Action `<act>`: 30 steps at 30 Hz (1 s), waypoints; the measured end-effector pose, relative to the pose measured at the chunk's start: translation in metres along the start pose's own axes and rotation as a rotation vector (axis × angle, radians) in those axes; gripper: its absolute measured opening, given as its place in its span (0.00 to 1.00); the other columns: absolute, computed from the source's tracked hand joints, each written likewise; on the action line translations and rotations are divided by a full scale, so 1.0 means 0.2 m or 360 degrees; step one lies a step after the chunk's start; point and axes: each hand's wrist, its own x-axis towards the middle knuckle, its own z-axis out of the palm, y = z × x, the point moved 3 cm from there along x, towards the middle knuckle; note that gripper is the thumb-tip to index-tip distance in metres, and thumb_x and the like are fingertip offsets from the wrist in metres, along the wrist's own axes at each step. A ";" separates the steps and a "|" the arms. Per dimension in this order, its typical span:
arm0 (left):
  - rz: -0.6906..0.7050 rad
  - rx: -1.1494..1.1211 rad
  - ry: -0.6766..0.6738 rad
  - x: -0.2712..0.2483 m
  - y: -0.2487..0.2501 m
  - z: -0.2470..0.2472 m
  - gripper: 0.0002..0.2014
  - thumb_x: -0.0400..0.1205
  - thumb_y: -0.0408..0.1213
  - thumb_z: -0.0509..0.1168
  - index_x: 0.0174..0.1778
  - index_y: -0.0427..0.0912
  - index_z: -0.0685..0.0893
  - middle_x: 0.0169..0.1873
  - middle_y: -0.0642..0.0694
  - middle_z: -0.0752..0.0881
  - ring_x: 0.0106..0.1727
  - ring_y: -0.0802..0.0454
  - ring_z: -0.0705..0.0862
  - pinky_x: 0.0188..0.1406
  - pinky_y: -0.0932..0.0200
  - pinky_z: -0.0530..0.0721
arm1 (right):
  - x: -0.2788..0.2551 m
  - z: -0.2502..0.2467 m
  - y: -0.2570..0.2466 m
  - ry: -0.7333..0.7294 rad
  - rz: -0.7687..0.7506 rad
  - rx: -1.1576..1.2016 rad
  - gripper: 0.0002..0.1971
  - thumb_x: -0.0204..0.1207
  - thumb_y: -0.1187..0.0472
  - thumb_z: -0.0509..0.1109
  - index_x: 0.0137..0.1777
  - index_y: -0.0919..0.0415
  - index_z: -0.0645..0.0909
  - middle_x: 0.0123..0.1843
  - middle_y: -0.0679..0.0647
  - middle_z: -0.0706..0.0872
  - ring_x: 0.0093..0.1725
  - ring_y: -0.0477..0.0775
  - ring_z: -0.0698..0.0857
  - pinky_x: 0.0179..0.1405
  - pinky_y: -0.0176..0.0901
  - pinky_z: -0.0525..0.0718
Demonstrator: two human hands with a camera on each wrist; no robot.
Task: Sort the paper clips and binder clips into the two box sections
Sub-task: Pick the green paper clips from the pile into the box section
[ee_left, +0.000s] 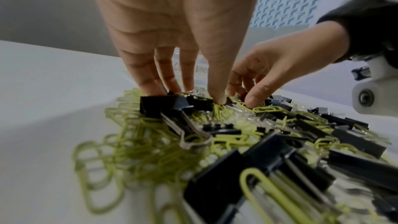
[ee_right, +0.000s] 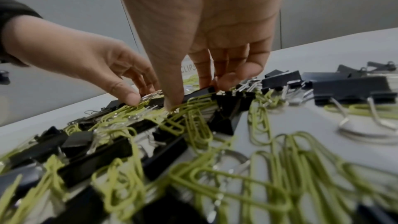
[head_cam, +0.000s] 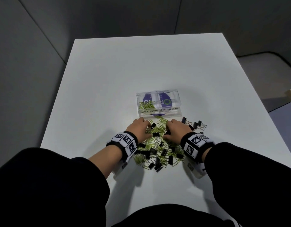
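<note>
A clear two-section box (head_cam: 158,114) stands on the white table, labelled PAPER CLIPS on the left and BINDER CLIPS on the right. Green paper clips (head_cam: 147,105) lie in its left section; the right section looks bare. A mixed pile (head_cam: 157,151) of green paper clips and black binder clips spreads in front of it. My left hand (head_cam: 147,129) (ee_left: 189,94) reaches down into the pile's far end, thumb and fingers closing on a binder clip (ee_right: 150,95) by its silver handles. My right hand (head_cam: 166,132) (ee_right: 189,93) pinches a black binder clip (ee_right: 201,91) between thumb and fingers.
A few black binder clips (head_cam: 195,124) lie apart to the right of the pile. The white table (head_cam: 125,71) stretches bare behind the box. Dark sleeves and marker wristbands (head_cam: 125,141) sit near the front edge. Grey walls surround the table.
</note>
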 end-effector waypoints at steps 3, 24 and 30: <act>-0.0042 -0.0221 0.0006 -0.02 0.00 0.01 0.20 0.77 0.44 0.70 0.62 0.42 0.79 0.62 0.42 0.74 0.63 0.46 0.77 0.64 0.53 0.77 | -0.01 0.01 0.00 -0.0062 -0.0015 0.0143 0.21 0.74 0.49 0.70 0.61 0.61 0.74 0.62 0.59 0.77 0.58 0.60 0.80 0.56 0.50 0.80; 0.0057 0.0043 -0.0016 -0.12 -0.02 -0.02 0.16 0.80 0.37 0.64 0.63 0.40 0.76 0.62 0.41 0.74 0.56 0.43 0.81 0.52 0.54 0.80 | -0.06 -0.02 -0.04 0.0023 -0.0121 0.0393 0.06 0.80 0.69 0.54 0.52 0.59 0.64 0.32 0.53 0.73 0.36 0.55 0.74 0.30 0.42 0.69; -0.0087 0.0048 0.0053 -0.14 -0.03 -0.11 0.05 0.81 0.29 0.56 0.46 0.43 0.68 0.44 0.43 0.77 0.43 0.44 0.76 0.41 0.54 0.73 | -0.06 0.01 -0.14 0.0006 -0.0353 -0.0046 0.21 0.80 0.63 0.63 0.71 0.51 0.68 0.66 0.55 0.76 0.51 0.61 0.84 0.45 0.49 0.85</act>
